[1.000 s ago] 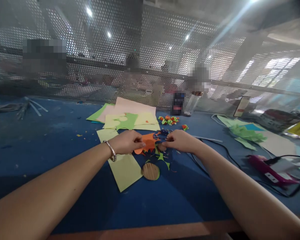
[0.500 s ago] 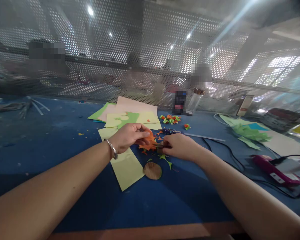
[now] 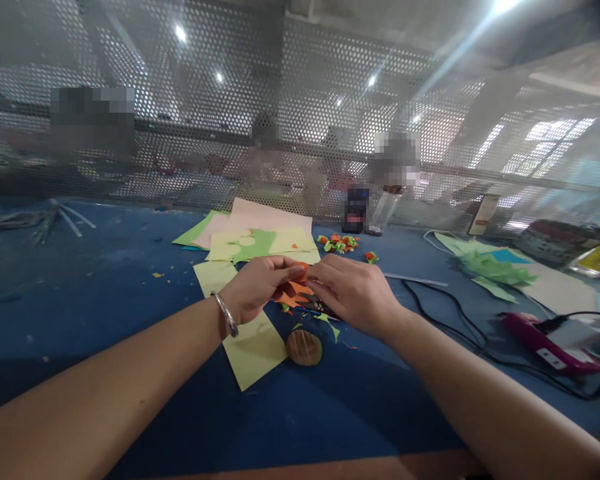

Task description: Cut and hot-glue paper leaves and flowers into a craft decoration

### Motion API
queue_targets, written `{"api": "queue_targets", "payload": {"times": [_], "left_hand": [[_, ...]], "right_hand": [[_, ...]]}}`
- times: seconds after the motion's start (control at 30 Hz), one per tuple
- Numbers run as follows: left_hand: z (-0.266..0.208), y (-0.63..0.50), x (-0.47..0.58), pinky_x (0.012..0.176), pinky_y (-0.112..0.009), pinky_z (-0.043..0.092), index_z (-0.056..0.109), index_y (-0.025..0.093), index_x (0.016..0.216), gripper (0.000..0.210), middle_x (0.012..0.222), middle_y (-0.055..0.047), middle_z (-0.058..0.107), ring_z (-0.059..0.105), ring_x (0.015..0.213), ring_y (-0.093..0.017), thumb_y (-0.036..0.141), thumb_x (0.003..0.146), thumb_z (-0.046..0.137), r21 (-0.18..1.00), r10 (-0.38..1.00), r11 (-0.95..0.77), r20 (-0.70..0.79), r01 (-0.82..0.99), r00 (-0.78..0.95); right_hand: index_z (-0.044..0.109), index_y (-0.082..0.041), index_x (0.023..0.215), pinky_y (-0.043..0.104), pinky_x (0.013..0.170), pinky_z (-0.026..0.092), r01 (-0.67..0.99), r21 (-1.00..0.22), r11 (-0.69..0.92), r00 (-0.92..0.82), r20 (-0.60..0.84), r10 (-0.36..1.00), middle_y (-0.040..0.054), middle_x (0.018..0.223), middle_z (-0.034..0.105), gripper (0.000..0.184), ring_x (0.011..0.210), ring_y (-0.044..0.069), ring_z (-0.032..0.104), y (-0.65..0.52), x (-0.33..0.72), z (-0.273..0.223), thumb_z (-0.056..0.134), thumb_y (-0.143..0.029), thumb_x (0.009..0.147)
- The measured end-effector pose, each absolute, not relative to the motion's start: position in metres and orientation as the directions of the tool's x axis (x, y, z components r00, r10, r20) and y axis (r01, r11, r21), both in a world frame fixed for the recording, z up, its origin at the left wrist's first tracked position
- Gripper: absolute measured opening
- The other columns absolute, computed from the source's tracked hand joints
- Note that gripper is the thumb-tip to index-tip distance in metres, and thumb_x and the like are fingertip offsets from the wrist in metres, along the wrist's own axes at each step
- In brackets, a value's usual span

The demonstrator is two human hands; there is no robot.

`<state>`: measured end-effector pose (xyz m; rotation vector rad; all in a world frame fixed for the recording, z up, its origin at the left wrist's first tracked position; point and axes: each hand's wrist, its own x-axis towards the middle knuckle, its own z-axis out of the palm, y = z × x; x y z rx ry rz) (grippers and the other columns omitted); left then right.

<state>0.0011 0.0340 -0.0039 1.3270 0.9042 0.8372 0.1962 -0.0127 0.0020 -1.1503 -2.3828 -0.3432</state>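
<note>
Between the fingertips of both hands is a small piece of orange paper (image 3: 301, 270). My left hand (image 3: 263, 283), with a silver bangle at the wrist, pinches it from the left. From the other side, the fingers of my right hand (image 3: 357, 290) close on its edge. Just beneath them lie orange paper scraps (image 3: 293, 295) and green paper scraps (image 3: 331, 327). A dark tool (image 3: 323, 307) rests partly hidden under my right hand; its kind is unclear. Nearer me is a round brown disc (image 3: 304, 348), beside a pale yellow sheet (image 3: 255, 357).
Stacked coloured sheets (image 3: 275, 212) lie behind my hands. Small orange and green paper pieces (image 3: 339, 243) are heaped to their right. A bottle (image 3: 386, 210) stands by the perforated screen (image 3: 205, 80). At right are a magenta power strip (image 3: 550, 343), black cables (image 3: 460, 313) and green papers (image 3: 500, 267).
My right hand has let go of the dark pointed tool, which looked like scissors, and moved up and left onto the orange paper. My left hand keeps its pinch.
</note>
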Motion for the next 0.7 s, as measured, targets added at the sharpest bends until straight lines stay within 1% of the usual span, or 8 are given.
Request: {"api": "queue_targets", "payload": {"times": [0.07,0.17,0.23,0.3,0.4,0.5,0.57,0.7], "left_hand": [[-0.0044,0.0335,0.0007,0.055,-0.020,0.034,0.069,0.013,0.085,0.017,0.072,0.001,0.067,0.052,0.057,-0.006,0.028,0.081,0.075,0.998,0.891,0.066,-0.068,0.022,0.448],[-0.0057,0.0321,0.0010,0.060,-0.020,0.041,0.071,0.014,0.088,0.019,0.077,-0.003,0.071,0.060,0.063,-0.009,0.031,0.081,0.074,0.998,0.862,0.053,-0.066,0.040,0.502],[-0.0065,0.0311,0.0020,0.064,-0.022,0.046,0.072,0.015,0.091,0.019,0.079,-0.005,0.073,0.066,0.068,-0.012,0.033,0.086,0.067,0.999,0.846,0.028,-0.049,0.046,0.530],[-0.0065,0.0300,0.0031,0.065,-0.024,0.049,0.072,0.015,0.092,0.021,0.078,-0.006,0.073,0.068,0.069,-0.014,0.031,0.089,0.058,0.999,0.844,-0.008,-0.018,0.046,0.536],[-0.0048,0.0280,0.0040,0.066,-0.026,0.052,0.072,0.016,0.086,0.026,0.075,-0.006,0.072,0.069,0.068,-0.015,0.027,0.088,0.048,0.996,0.852,-0.073,0.033,0.056,0.522],[-0.0032,0.0262,0.0042,0.065,-0.027,0.053,0.070,0.016,0.084,0.022,0.072,-0.005,0.071,0.070,0.068,-0.017,0.028,0.086,0.051,0.975,0.853,-0.168,0.070,0.144,0.518],[-0.0032,0.0253,0.0042,0.063,-0.026,0.053,0.068,0.017,0.086,0.016,0.071,-0.004,0.071,0.071,0.069,-0.017,0.025,0.083,0.054,0.942,0.844,-0.250,0.099,0.224,0.527],[-0.0052,0.0241,0.0036,0.062,-0.024,0.051,0.066,0.018,0.088,0.012,0.075,-0.002,0.070,0.068,0.067,-0.015,0.019,0.081,0.055,0.867,0.819,-0.392,0.177,0.308,0.545]], "right_hand": [[0.067,-0.019,0.100,0.027,0.071,0.041,0.770,-0.031,0.637,-0.528,0.529,0.664,0.0064,0.097,0.069,0.022,0.085,0.017,0.063,-0.0101,0.1978,0.0005,0.047,-0.029,0.102],[0.066,-0.019,0.097,0.027,0.074,0.042,0.763,-0.119,0.636,-0.476,0.563,0.676,0.0057,0.095,0.069,0.019,0.085,0.016,0.062,-0.0070,0.1995,0.0004,0.049,-0.027,0.100],[0.066,-0.019,0.095,0.027,0.074,0.042,0.765,-0.167,0.623,-0.441,0.568,0.694,0.0049,0.092,0.068,0.016,0.082,0.016,0.061,-0.0056,0.1999,0.0009,0.052,-0.026,0.098],[0.065,-0.019,0.093,0.027,0.072,0.042,0.764,-0.205,0.612,-0.419,0.564,0.712,0.0043,0.089,0.067,0.014,0.080,0.015,0.060,-0.0045,0.1999,0.0009,0.053,-0.025,0.097],[0.065,-0.019,0.092,0.026,0.069,0.041,0.758,-0.246,0.604,-0.398,0.559,0.727,0.0038,0.087,0.066,0.012,0.077,0.015,0.058,-0.0031,0.1996,-0.0003,0.055,-0.024,0.095],[0.065,-0.018,0.091,0.026,0.067,0.040,0.749,-0.272,0.605,-0.386,0.563,0.731,0.0033,0.085,0.065,0.010,0.075,0.014,0.057,-0.0023,0.1993,-0.0012,0.057,-0.024,0.094],[0.064,-0.018,0.090,0.026,0.066,0.039,0.745,-0.286,0.602,-0.378,0.563,0.735,0.0031,0.084,0.065,0.010,0.074,0.014,0.056,-0.0023,0.1990,-0.0009,0.057,-0.024,0.094],[0.064,-0.018,0.089,0.026,0.065,0.038,0.750,-0.301,0.590,-0.364,0.557,0.746,0.0025,0.083,0.064,0.010,0.072,0.014,0.055,-0.0033,0.1983,0.0005,0.057,-0.024,0.094]]}}
